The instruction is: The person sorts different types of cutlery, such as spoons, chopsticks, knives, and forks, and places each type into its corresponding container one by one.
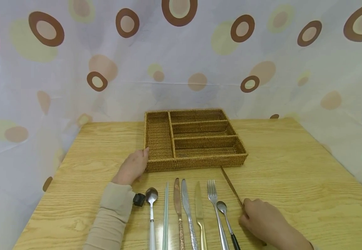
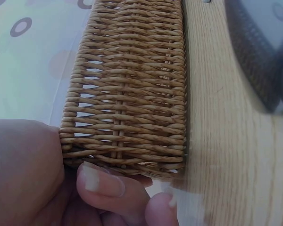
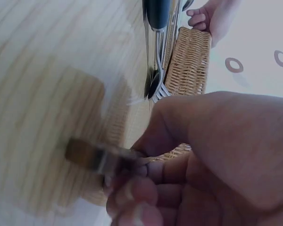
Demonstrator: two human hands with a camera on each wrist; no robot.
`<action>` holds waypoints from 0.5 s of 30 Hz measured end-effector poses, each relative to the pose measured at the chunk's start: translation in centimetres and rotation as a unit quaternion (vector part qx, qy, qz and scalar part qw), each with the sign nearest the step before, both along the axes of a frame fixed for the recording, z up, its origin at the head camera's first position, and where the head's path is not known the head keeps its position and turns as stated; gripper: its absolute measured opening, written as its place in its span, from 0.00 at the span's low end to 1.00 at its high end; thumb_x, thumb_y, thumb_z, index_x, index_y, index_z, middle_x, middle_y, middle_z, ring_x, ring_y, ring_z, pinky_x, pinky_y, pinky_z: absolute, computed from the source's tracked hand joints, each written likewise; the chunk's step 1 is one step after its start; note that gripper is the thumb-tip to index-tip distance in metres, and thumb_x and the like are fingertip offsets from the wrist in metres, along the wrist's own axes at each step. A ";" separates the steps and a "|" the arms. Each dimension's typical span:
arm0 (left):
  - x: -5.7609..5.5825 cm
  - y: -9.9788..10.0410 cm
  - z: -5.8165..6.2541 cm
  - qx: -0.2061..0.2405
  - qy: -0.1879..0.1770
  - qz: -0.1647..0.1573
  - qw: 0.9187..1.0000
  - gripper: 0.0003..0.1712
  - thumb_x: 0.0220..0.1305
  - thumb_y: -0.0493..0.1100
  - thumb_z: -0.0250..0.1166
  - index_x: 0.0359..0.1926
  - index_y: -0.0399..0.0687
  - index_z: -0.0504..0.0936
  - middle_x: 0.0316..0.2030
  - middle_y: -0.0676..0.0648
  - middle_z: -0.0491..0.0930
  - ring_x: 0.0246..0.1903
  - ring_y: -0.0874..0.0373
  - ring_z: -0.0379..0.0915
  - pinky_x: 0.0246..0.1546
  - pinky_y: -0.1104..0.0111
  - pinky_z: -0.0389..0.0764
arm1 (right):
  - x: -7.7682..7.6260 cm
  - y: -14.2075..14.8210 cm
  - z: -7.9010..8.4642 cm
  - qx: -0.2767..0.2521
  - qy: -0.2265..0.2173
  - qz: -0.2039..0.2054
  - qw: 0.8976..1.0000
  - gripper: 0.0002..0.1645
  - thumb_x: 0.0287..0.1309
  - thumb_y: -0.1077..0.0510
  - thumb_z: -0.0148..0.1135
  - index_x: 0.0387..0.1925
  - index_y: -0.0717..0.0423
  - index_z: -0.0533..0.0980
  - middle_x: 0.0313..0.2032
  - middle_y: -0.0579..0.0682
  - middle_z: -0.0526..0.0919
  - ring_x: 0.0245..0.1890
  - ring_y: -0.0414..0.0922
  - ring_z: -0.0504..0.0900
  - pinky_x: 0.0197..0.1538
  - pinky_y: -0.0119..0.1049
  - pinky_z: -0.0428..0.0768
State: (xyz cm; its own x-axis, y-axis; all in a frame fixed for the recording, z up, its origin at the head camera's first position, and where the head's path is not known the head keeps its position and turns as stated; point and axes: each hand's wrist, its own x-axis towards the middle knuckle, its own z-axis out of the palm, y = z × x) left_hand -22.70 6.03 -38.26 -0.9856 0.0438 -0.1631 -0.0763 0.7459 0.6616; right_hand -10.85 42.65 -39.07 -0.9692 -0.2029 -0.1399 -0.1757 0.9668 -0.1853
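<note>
A wicker cutlery tray (image 1: pixel 199 162) with divided compartments stands at the back of the table. My left hand (image 1: pixel 133 166) grips its front left corner, with the thumb at the rim; in the left wrist view curled fingers (image 2: pixel 108 186) lie against the end of the woven wall (image 2: pixel 127 94). Low on the right, my right hand (image 1: pixel 263 220) holds thin brown chopsticks (image 1: pixel 232 187) between thumb and fingers. Their far tips point toward the tray's front wall. In the right wrist view the chopsticks' blurred back end (image 3: pixel 82 153) sticks out past the fingers, with a silvery band near it.
In front of the tray lie a white-handled spoon (image 1: pixel 151 208), pale green chopsticks (image 1: pixel 165 218), a copper-coloured knife (image 1: pixel 177 201), a silver knife (image 1: pixel 185 199), a gold knife (image 1: pixel 199 205), a fork (image 1: pixel 212 194) and a small black-handled spoon (image 1: pixel 226 215). A patterned curtain (image 1: pixel 181 93) hangs behind the table.
</note>
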 end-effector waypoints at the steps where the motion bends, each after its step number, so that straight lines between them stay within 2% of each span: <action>1: 0.0 0.0 0.0 0.000 -0.001 0.000 1.000 0.32 0.80 0.58 0.30 0.29 0.46 0.70 0.10 0.51 0.65 0.09 0.57 0.63 0.20 0.64 0.71 | 0.0 0.1 0.1 -0.005 -0.003 0.000 1.000 0.08 0.51 0.60 0.61 0.23 0.55 0.70 0.17 0.47 0.70 0.16 0.42 0.68 0.18 0.34 0.68; 8: -0.1 -0.1 0.1 -0.002 0.001 -0.002 1.000 0.32 0.80 0.58 0.29 0.32 0.44 0.72 0.12 0.50 0.65 0.10 0.57 0.63 0.19 0.64 0.71 | -0.2 0.5 0.8 -0.056 0.002 0.023 0.998 0.08 0.55 0.62 0.59 0.25 0.53 0.69 0.15 0.44 0.67 0.13 0.37 0.64 0.14 0.26 0.61; 15: -0.1 -0.1 0.1 0.003 -0.004 -0.002 1.000 0.32 0.80 0.58 0.29 0.31 0.45 0.71 0.12 0.50 0.65 0.09 0.57 0.63 0.18 0.65 0.71 | 0.0 1.0 1.4 -0.038 0.021 0.058 0.997 0.11 0.57 0.60 0.60 0.25 0.49 0.66 0.15 0.40 0.65 0.12 0.34 0.62 0.15 0.27 0.61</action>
